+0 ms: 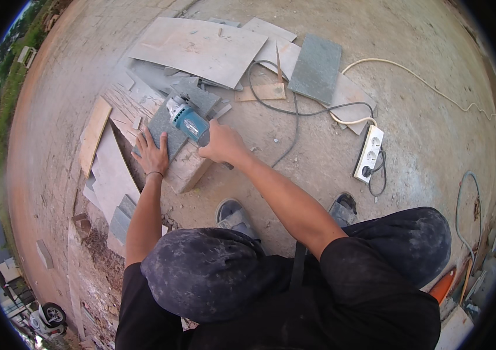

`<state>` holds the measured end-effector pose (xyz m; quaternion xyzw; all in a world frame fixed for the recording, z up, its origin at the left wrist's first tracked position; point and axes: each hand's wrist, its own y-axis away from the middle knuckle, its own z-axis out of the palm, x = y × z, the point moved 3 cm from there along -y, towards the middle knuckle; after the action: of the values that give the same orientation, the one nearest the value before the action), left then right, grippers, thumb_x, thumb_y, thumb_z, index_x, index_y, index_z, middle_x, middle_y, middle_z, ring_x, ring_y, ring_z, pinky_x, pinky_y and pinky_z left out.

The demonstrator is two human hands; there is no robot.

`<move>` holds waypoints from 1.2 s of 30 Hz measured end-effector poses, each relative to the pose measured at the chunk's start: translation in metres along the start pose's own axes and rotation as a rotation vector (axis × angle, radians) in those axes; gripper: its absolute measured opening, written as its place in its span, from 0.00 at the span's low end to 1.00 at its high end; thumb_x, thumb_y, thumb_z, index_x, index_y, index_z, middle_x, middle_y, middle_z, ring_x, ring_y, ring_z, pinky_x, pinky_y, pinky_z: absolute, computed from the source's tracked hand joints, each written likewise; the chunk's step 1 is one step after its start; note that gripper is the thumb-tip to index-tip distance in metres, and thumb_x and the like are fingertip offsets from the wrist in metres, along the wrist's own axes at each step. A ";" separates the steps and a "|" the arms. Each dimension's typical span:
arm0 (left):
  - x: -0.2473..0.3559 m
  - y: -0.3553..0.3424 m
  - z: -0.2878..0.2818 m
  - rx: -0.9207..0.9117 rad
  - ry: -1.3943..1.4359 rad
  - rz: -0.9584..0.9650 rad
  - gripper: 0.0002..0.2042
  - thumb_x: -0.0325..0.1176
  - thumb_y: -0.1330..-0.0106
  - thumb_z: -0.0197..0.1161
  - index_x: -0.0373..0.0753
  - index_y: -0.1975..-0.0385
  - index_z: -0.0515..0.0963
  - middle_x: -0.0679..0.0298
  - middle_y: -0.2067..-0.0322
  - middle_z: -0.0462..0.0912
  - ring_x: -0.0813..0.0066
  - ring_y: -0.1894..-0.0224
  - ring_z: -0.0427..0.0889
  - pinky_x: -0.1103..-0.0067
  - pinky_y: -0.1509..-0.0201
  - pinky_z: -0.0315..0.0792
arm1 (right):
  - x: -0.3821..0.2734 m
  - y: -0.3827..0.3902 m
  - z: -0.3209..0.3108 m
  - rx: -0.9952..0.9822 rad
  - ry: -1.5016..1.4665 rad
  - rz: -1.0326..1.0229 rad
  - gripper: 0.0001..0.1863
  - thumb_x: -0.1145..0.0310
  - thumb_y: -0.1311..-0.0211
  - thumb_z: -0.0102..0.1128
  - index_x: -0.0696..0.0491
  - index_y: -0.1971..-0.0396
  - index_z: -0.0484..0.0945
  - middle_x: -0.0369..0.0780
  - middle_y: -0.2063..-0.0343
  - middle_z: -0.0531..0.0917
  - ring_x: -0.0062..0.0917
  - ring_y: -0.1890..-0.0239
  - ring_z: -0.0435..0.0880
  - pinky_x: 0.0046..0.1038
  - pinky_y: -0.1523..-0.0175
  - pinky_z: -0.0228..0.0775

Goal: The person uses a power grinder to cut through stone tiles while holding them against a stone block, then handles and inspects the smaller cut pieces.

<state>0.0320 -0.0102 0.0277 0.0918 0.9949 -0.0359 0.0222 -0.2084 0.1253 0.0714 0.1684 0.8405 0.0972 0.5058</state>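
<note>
My right hand [224, 143] is wrapped round the rear body of a teal angle grinder [191, 122], whose metal head points away to the upper left. The grinder is over a grey stone tile [160, 125]; whether its disc touches the tile I cannot tell. With fingers spread, my left hand [152, 153] lies flat on the near left part of that tile. Under the tile is a dusty, pale block [188, 172]. Beyond the grinder's head lie broken grey tile pieces [198, 96].
Large pale slabs [201, 49] and a grey-green tile [315, 65] lie beyond. A dark cable [294, 114] loops over the ground to a white power strip [369, 153] at right. More board offcuts [111, 157] lean at left. My shoes [236, 217] stand close to the block.
</note>
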 end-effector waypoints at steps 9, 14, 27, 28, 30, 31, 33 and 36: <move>-0.002 -0.003 0.004 -0.004 -0.009 -0.006 0.40 0.67 0.28 0.40 0.46 0.24 0.53 0.52 0.25 0.52 0.57 0.22 0.47 0.44 0.25 0.37 | 0.007 0.006 0.000 0.025 -0.014 -0.023 0.32 0.60 0.56 0.71 0.64 0.55 0.71 0.59 0.59 0.83 0.52 0.52 0.83 0.43 0.45 0.76; -0.003 -0.002 0.006 0.000 -0.008 -0.003 0.40 0.67 0.28 0.40 0.46 0.24 0.53 0.52 0.25 0.52 0.57 0.22 0.47 0.44 0.25 0.37 | 0.011 0.011 0.000 0.036 -0.023 -0.043 0.30 0.62 0.56 0.71 0.64 0.56 0.71 0.58 0.61 0.84 0.52 0.54 0.84 0.43 0.46 0.77; -0.005 -0.003 0.006 -0.005 -0.015 0.011 0.39 0.66 0.28 0.42 0.46 0.24 0.53 0.52 0.25 0.52 0.58 0.22 0.47 0.44 0.25 0.38 | 0.020 0.020 0.000 0.023 -0.015 -0.024 0.31 0.59 0.56 0.70 0.63 0.54 0.71 0.58 0.61 0.83 0.53 0.56 0.83 0.45 0.50 0.76; -0.004 -0.003 0.005 -0.008 -0.010 0.017 0.39 0.66 0.28 0.42 0.46 0.24 0.53 0.52 0.25 0.52 0.58 0.22 0.47 0.44 0.25 0.38 | 0.021 0.021 0.000 0.029 -0.011 -0.025 0.31 0.59 0.56 0.70 0.63 0.54 0.71 0.58 0.61 0.83 0.53 0.55 0.83 0.45 0.50 0.76; -0.003 -0.002 0.004 -0.006 -0.003 0.022 0.39 0.65 0.28 0.42 0.46 0.24 0.53 0.52 0.25 0.52 0.58 0.22 0.47 0.44 0.25 0.39 | 0.020 0.024 -0.003 0.017 -0.012 -0.022 0.32 0.58 0.56 0.70 0.63 0.54 0.71 0.58 0.61 0.83 0.53 0.55 0.83 0.45 0.50 0.76; -0.003 -0.002 0.004 -0.006 0.001 0.024 0.39 0.65 0.28 0.42 0.46 0.24 0.53 0.52 0.25 0.52 0.58 0.22 0.47 0.44 0.25 0.39 | 0.019 0.025 -0.005 0.011 -0.013 -0.020 0.32 0.58 0.56 0.69 0.63 0.54 0.71 0.58 0.61 0.83 0.53 0.55 0.83 0.45 0.49 0.76; -0.003 -0.002 0.004 -0.002 -0.007 0.027 0.39 0.65 0.28 0.42 0.46 0.25 0.53 0.52 0.25 0.53 0.58 0.22 0.47 0.44 0.25 0.39 | 0.021 0.026 -0.004 0.015 -0.015 -0.027 0.32 0.58 0.56 0.69 0.63 0.54 0.71 0.58 0.61 0.83 0.53 0.55 0.83 0.45 0.49 0.76; -0.003 -0.002 0.004 -0.001 -0.016 0.032 0.39 0.65 0.28 0.42 0.46 0.25 0.53 0.52 0.25 0.53 0.57 0.22 0.47 0.45 0.25 0.39 | 0.023 0.026 -0.003 0.010 -0.012 -0.023 0.32 0.58 0.56 0.69 0.63 0.54 0.71 0.58 0.61 0.83 0.54 0.55 0.83 0.46 0.49 0.75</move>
<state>0.0346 -0.0135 0.0245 0.1076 0.9931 -0.0357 0.0308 -0.2162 0.1583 0.0623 0.1618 0.8397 0.0862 0.5112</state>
